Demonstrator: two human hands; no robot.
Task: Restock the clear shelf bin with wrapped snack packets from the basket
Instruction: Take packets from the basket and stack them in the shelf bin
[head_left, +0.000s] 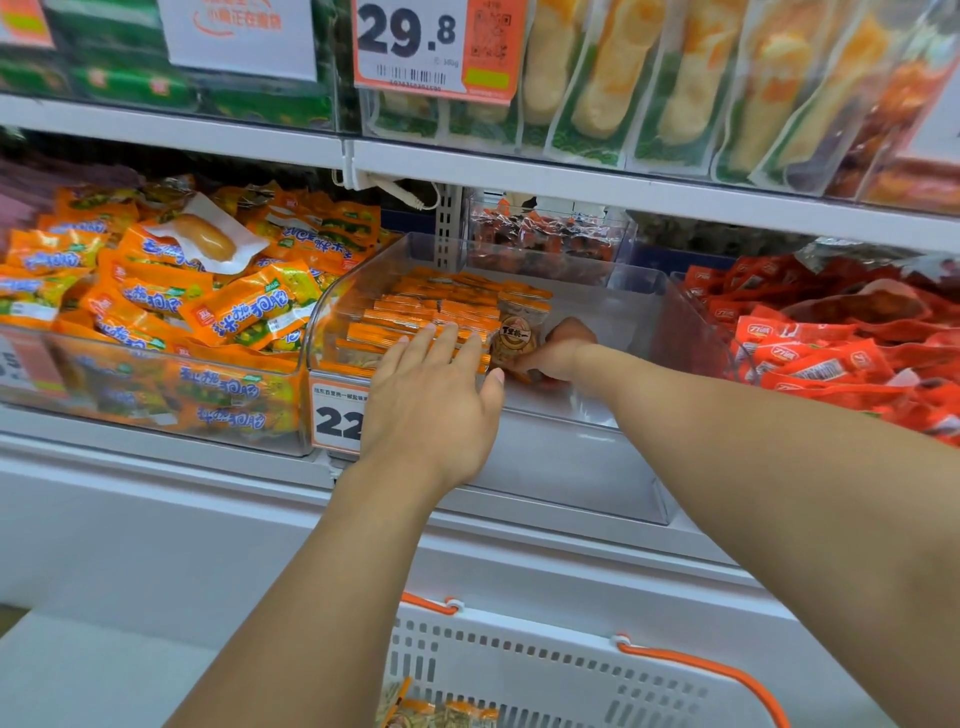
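Shelf unit (519, 182) fills the view, packed bins at 9 and 3 o'clock. Clear shelf bin (613, 415) sits centre: its left half holds rows of orange-edged wrapped snack packets (431, 306), its right half shows bare floor, so roughly half filled by my read. White basket (545, 670) with orange handles at 6 o'clock, below the shelf; a few packets (441, 714) show at the frame's bottom edge, so stock is left to move. How many, can't tell, since most of the basket is out of frame.

Left hand (431, 395) reaches over the bin's front edge, fingers straight and spread, fingertips resting on the packet rows, holding nothing; looks like steadying or squaring the stack. Right hand (556, 353) is inside the bin just at 3 o'clock of the stack, fingers curled round an upright packet with round label (517, 338), which touches the row's right end.

Judgement: mid-task, placing one more packet; the right half is yet to fill, so more basket trips are needed.
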